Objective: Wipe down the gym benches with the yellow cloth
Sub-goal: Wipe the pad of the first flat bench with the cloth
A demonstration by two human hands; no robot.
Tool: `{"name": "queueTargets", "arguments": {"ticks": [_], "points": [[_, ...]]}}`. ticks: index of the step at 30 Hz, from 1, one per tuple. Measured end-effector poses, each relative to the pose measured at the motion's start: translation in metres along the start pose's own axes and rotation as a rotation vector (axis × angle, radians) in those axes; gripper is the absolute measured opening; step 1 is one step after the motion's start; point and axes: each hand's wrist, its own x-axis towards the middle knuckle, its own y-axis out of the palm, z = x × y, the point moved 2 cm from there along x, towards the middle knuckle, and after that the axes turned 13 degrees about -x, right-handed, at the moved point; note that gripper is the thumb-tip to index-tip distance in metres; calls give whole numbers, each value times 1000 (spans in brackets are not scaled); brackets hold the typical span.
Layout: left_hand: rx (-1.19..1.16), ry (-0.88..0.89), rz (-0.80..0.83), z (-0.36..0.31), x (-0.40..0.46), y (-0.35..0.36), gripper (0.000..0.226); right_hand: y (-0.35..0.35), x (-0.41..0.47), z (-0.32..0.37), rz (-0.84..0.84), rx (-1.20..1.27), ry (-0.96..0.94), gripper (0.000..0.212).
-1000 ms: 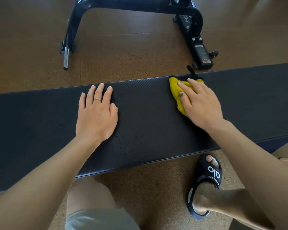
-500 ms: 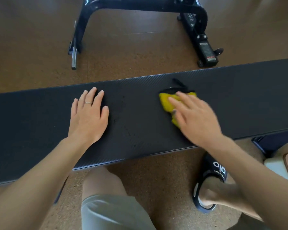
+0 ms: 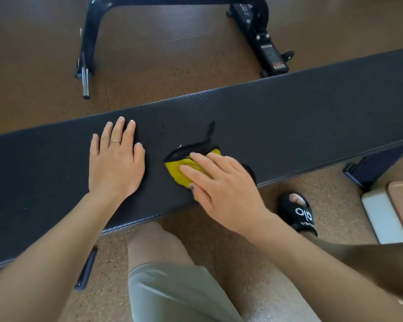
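— Two hands on the job, but only one does any work. The right hand [image 3: 221, 187] lies flat on the yellow cloth [image 3: 179, 174], fingers straight and loosely spread, pressing it down onto the desk [image 3: 312, 117]. The left hand [image 3: 116, 163] rests palm-down just to the left of the cloth, fingers straight and close together, holding nothing. I take it for a brace.

— Where exactly is the cloth sitting?

— Around the middle of the desk's length, toward the near edge, bunched under the right fingers. A dark trim and a thin dark loop stick out on its far side, lying on the pad.

— How would you expect it to handle?

— Soft and light, I'd judge; it crumples into folds rather than keeping a shape. That means it goes only where the palm drags it. Too little pressure and the hand would likely slide over it and leave it behind. The desk's top has a fine woven texture, so I'd expect some grip rather than a slick glide.

— Best place to take hold, then?

— Spread across the middle of the bundle with a flat palm. If it keeps bunching, curling the fingertips over its leading edge should help. The loop looks too thin to steer by.

— Anything fragile here?

— Not that I can see. The padded top looks sturdy.
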Motion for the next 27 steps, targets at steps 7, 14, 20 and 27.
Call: {"name": "queueTargets", "arguments": {"ticks": [7,14,20,27], "points": [[-8,-9,-9,-2,-2,0,57,-5,-16,-35,90,-55,214,48],[3,-4,-39,0,1,3,56,0,14,13,81,18,-324,48],[28,-1,-44,2,0,2,54,4,30,15,61,-30,-603,50],[-108,-159,-178,-2,-41,-17,48,3,10,-81,43,-144,-871,46]]}}
